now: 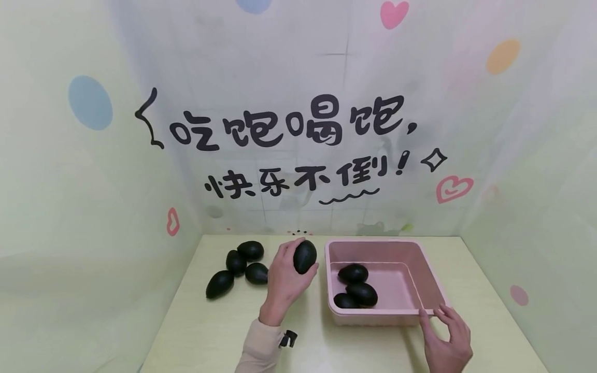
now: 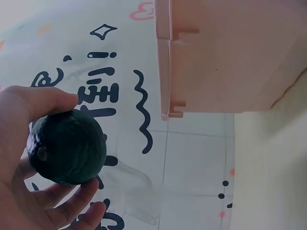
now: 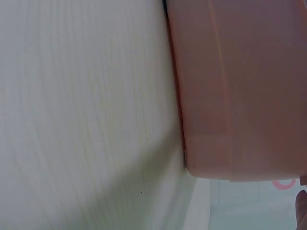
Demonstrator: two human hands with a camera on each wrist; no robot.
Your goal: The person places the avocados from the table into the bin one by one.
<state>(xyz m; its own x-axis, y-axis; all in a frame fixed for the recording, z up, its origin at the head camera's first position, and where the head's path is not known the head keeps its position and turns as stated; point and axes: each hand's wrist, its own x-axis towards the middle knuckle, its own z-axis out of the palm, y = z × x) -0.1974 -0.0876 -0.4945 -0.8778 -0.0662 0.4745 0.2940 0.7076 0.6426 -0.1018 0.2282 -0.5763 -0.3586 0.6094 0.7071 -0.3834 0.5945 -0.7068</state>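
My left hand [image 1: 286, 274] holds a dark avocado [image 1: 305, 257] above the table, left of the pink plastic bin [image 1: 373, 312]. In the left wrist view, the thumb and fingers curl round the avocado [image 2: 69, 147], its stem end facing the camera. At the bin's near right corner, my right hand [image 1: 448, 339] grips the rim between thumb and fingers. Three avocados [image 1: 363, 294] lie inside the bin, toward its left side. The right wrist view shows mostly the bin's outer wall [image 3: 249, 96], with only a fingertip at the edge.
Several more avocados [image 1: 236, 262] lie in a loose group on the pale table [image 1: 210, 331], left of my left hand. A printed backdrop [image 1: 298, 217] with dark lettering rises behind the table, and side walls stand left and right.
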